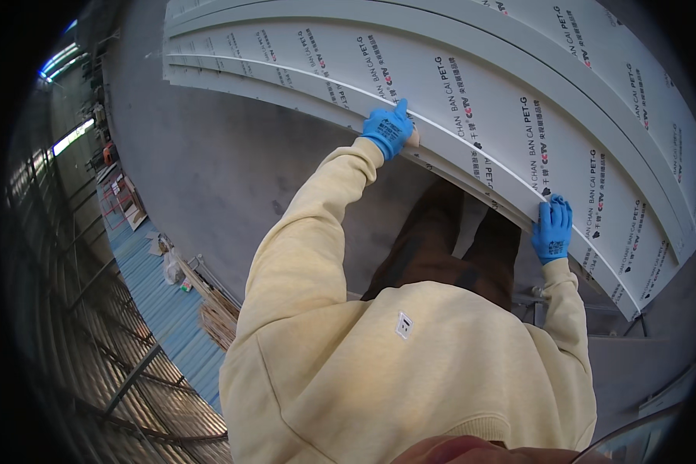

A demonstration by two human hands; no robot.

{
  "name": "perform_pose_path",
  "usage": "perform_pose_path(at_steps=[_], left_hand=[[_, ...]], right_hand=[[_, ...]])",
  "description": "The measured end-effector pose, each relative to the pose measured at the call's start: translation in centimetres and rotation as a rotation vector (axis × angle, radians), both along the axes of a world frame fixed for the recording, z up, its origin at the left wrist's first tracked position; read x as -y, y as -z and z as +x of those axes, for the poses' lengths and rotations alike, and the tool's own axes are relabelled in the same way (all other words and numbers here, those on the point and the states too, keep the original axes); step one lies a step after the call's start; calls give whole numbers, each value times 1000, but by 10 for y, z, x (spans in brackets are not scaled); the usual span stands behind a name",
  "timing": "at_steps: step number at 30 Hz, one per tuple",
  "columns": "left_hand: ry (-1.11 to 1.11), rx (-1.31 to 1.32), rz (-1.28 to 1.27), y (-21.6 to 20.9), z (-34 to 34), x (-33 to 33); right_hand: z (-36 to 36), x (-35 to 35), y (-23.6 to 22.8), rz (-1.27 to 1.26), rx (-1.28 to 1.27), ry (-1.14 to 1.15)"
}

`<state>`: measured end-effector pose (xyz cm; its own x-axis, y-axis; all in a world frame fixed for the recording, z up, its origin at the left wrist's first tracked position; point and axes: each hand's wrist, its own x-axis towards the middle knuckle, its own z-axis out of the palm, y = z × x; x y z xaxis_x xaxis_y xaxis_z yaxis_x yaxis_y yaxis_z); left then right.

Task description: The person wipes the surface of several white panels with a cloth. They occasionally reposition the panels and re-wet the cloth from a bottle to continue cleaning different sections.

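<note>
A long white panel (493,116) with printed protective film lies across the upper right. A thin white strip (472,145) runs lengthwise along it, close to the near edge. My left hand (388,131), in a blue glove, is closed at that edge, with one finger extended onto the strip. A small tan piece (414,138) shows beside its fingers; what it is I cannot make out. Farther right, my right hand (552,229), also in a blue glove, is closed over the panel's near edge, fingertips beside the strip. The undersides of both hands are hidden.
More film-covered panels (626,69) lie beyond and beneath this one. The grey floor (209,170) spreads to the left. Blue sheeting (151,290), a bundle of wooden strips (218,323) and a plastic bag (172,267) are at the far left. Metal supports stand below the panel's right end.
</note>
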<state>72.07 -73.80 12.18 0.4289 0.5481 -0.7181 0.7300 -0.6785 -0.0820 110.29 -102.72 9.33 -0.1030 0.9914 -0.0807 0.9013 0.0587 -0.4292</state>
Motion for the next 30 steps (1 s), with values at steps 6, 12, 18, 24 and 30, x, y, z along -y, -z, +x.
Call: perform_pose_path(at_steps=[6,12,18,24,30], left_hand=[[27,44,105,9,1,30],[-104,27,59,5,3,37],[11,18,20,0,4,37],[31,25,45,11,0,48],[39,20,17,15,13,57]], right_hand=[[10,11,6,35,-40,-51],[6,12,5,33,-24,-50],[9,13,6,38,-39,-70],[19,19,11,2,-62,-107],[22,27,1,-71,-55,-55]])
